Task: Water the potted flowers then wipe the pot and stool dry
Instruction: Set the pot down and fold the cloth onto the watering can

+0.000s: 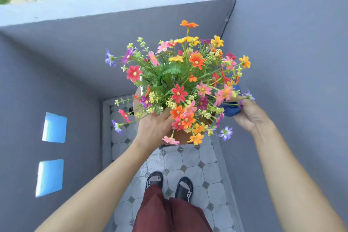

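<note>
At twelve o'clock from our feet, our left hand (153, 127) grips the pot (180, 134) on its stool (136, 100); our right hand (248, 114) pinches a blue cloth (230, 110). Watering seems done; wiping is probably underway.

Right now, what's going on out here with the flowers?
A person stands on a tiled balcony over a pot of colourful flowers. The left hand reaches in among the blooms at the near side of the terracotta pot, its fingers hidden by them. The right hand pinches a blue cloth against the pot's right side, so this looks like the wiping stage. The stool is hidden under the flowers.
</note>
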